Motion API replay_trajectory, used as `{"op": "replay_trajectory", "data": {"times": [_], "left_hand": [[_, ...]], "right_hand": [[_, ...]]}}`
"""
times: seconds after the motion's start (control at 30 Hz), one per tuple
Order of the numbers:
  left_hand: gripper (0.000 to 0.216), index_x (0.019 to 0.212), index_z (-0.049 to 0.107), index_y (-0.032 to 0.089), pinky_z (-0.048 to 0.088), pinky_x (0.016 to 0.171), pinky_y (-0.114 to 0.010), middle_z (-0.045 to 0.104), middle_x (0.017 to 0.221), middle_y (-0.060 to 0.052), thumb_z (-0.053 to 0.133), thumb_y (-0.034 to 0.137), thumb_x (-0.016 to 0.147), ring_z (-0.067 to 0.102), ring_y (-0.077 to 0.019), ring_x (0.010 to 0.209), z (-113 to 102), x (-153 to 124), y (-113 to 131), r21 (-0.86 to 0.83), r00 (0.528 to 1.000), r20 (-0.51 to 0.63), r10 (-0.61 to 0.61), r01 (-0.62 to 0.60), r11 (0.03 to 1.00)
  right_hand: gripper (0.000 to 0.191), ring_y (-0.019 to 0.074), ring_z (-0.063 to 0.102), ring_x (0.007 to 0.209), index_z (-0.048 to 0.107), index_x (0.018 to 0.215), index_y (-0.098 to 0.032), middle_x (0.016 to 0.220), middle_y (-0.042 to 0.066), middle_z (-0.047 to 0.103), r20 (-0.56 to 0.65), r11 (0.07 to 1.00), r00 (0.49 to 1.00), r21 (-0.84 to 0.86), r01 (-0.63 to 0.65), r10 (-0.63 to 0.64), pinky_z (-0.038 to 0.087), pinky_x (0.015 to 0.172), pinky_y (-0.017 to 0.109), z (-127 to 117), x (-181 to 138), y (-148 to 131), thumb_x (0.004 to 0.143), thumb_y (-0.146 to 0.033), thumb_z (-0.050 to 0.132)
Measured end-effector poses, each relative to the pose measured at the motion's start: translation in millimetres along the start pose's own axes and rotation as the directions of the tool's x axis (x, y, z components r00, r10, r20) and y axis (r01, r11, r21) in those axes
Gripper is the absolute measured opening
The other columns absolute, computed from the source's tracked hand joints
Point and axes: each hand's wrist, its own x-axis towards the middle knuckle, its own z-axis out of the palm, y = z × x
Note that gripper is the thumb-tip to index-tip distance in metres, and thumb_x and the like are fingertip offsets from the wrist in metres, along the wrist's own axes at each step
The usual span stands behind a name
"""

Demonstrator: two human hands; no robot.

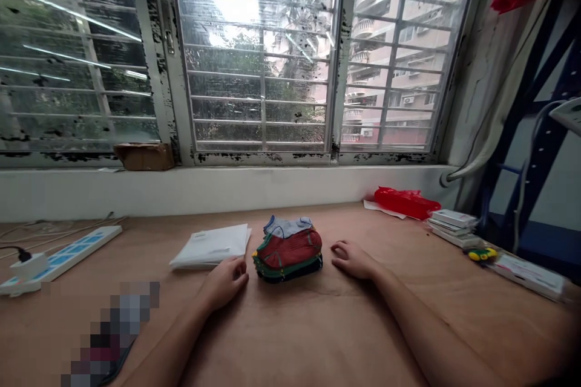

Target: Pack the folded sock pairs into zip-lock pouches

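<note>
A small pile of ankle socks [293, 248] sits in the middle of the wooden table, grey on top, then red, with green and dark ones beneath. Just left of the pile, my left hand [226, 282] rests on the table with loosely bent fingers and nothing in them. Its knuckles are close to the near edge of some flat white packets [211, 245]. On the other side, my right hand [353, 259] lies on the table a short way from the socks, fingers slightly apart and holding nothing. Neither hand touches the pile.
A power strip [86, 251] with a plugged-in adapter lies at the left. Near the left front is a pixelated phone-like object [118, 369]. Along the right stand a red plastic bag [406, 201], stacked white packs [452, 224], a yellow-green item [482, 254] and a white box [529, 275].
</note>
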Motion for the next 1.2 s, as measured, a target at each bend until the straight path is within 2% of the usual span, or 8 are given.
{"op": "replay_trajectory", "data": {"times": [0.3,0.8,1.2], "left_hand": [[0.012,0.075,0.055,0.02,0.04,0.069,-0.029,0.062,0.086,-0.004,0.05,0.03,0.08,0.057,-0.0207,0.08,-0.2,-0.2,2.2,-0.018,1.0,0.005,0.0,0.0,1.0],[0.017,0.078,0.059,0.021,0.043,0.07,-0.029,0.063,0.088,-0.005,0.052,0.036,0.08,0.058,-0.0219,0.082,-3.2,-3.3,5.1,-0.026,1.0,0.011,0.009,-0.009,1.0],[0.015,0.077,0.057,0.021,0.042,0.069,-0.029,0.063,0.088,-0.004,0.051,0.034,0.082,0.059,-0.021,0.082,-2.9,-3.9,5.2,-0.037,1.0,0.011,0.007,-0.007,0.999]], "right_hand": [[0.042,0.0269,0.053,0.118,0.065,0.116,-0.019,0.127,0.013,0.059,0.016,1.0,1.0,-0.009,0.004,-0.004,0.038,0.103,0.037,1.2,1.7,4.8,0.081,-0.042,0.06],[0.042,0.0278,0.053,0.119,0.065,0.116,-0.018,0.127,0.013,0.059,0.025,1.0,1.0,-0.026,-0.015,0.016,0.038,0.104,0.038,-3.7,-2.3,-2.7,0.082,-0.041,0.06],[0.041,0.027,0.053,0.118,0.065,0.118,-0.017,0.128,0.014,0.058,0.027,0.999,1.0,-0.038,-0.013,0.014,0.038,0.103,0.037,-6.9,-5.2,-7.9,0.083,-0.039,0.059]]}}
